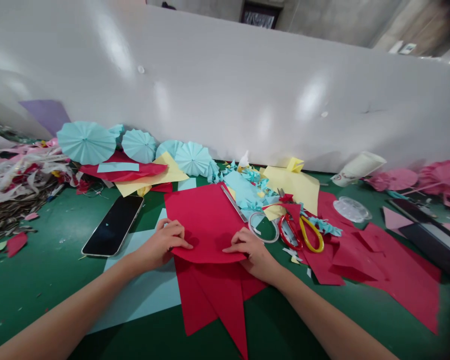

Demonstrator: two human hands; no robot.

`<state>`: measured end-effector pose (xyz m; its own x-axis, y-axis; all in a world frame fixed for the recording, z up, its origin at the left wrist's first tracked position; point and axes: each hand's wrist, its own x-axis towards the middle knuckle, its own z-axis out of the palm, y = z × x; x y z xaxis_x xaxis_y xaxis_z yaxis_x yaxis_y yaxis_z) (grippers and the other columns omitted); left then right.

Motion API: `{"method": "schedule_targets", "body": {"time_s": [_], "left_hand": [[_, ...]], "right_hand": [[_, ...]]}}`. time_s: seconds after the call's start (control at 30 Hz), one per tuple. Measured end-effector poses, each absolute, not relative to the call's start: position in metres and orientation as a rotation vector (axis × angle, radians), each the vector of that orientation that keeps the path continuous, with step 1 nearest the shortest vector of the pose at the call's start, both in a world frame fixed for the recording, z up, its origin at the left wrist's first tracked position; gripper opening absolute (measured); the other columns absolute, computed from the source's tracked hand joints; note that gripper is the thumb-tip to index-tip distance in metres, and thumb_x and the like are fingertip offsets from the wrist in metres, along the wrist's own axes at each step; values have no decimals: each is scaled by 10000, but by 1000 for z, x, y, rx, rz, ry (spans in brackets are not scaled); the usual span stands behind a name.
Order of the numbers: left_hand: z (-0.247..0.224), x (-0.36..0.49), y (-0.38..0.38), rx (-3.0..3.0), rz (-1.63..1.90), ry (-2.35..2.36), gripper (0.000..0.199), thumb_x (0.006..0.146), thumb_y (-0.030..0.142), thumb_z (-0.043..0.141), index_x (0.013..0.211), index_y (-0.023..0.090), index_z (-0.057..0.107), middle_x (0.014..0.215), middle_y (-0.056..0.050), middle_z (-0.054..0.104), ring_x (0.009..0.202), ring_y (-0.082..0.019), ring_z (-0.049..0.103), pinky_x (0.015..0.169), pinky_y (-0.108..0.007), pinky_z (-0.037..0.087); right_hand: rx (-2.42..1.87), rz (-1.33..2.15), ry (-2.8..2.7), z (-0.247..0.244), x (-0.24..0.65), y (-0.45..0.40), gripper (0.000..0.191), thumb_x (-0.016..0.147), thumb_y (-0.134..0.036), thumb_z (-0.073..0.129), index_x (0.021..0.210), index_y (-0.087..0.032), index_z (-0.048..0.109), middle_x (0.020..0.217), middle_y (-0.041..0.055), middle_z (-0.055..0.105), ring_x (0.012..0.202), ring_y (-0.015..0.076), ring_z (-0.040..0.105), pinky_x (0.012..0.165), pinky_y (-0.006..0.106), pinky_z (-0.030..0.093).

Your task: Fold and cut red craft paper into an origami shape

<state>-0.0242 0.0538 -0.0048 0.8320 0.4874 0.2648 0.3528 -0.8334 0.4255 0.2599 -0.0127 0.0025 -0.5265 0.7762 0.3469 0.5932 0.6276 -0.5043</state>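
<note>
Both left hand point(164, 244) and right hand point(254, 254) pinch the red sheet point(208, 215) along its six-o'clock edge, where uneven pulling might crease it crookedly.

Green tabletop point(56, 260), glossy whitish partition point(225, 100) with bright light reflections point(114, 42), grey surface point(322, 20) beyond

Red sheet point(210, 215) reads as smooth matt paper, pale-blue rosettes point(86, 142) as matt paper in crisp ridges, phone screen point(114, 226) as dark glossy glass, scissor handles point(305, 236) as smooth plastic, shallow dish point(352, 210) as clear shiny plastic, and upright panel point(225, 90) as smooth, semi-gloss, light-streaked.
</note>
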Motion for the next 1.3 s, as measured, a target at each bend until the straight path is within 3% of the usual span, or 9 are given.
{"method": "schedule_targets", "body": {"time_s": [0.2,0.5,0.83,1.13,1.3], "left_hand": [[1,-23,54,2750,441,557,414,778,83,519,1098,324,619,895,-25,543,918,-193,486,881,-372,264],[2,-25,57,2853,397,496,389,864,61,436,1100,320,606,877,-14,538,892,-175,464,910,-399,234],[-2,-34,59,2938,488,487,392,868,12,392,1030,285,623,875,-12,582,927,-175,464,939,-395,258],[0,-38,61,2945,486,472,370,878,17,389,987,277,628,854,-5,572,910,-161,464,936,-359,285],[4,-47,63,2925,450,487,250,892,91,453,907,258,638,853,-4,581,921,-161,480,902,-334,301]], "right_hand": [[-1064,453,-2399,4,260,-11,380,838,-64,416,1054,-236,677,776,64,578,708,158,485,616,303,402],[-1092,479,-2429,2,270,-10,360,833,-58,432,1011,-225,697,806,69,574,767,160,477,673,304,408],[-1094,505,-2458,9,277,-13,232,883,-197,482,940,-189,707,827,71,583,796,160,489,730,315,416],[-1100,474,-2470,11,279,-14,295,909,-282,444,854,-164,708,803,68,587,774,155,510,770,319,426],[-1057,449,-2472,11,279,-16,276,904,-250,452,863,-148,705,787,72,599,769,159,522,790,331,424]]}}
